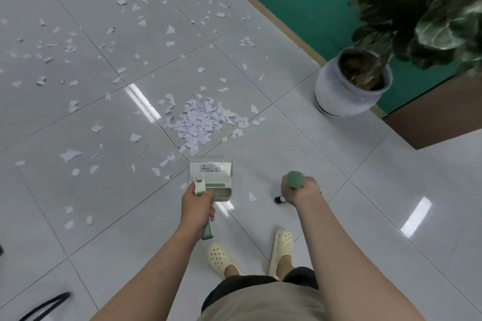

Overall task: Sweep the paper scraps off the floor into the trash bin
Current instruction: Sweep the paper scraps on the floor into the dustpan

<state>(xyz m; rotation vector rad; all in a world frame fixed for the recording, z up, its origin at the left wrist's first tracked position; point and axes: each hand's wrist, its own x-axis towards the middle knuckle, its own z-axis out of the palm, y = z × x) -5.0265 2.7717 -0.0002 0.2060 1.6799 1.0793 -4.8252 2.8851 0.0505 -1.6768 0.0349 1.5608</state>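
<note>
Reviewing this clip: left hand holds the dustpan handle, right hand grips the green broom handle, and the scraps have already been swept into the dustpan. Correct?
Not quite. The left hand does hold the dustpan and the right hand grips the broom handle, but the head view shows the paper scraps still on the floor, piled ahead of the dustpan with more scattered beyond.

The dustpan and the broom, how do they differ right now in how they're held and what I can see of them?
The left hand grips the dustpan partway along its handle, and its cream pan shows whole. The right hand grips the broom at its green handle top; only a dark tuft of bristles shows below the hand. Both have green handles and sit short of the paper scraps pile.
</note>
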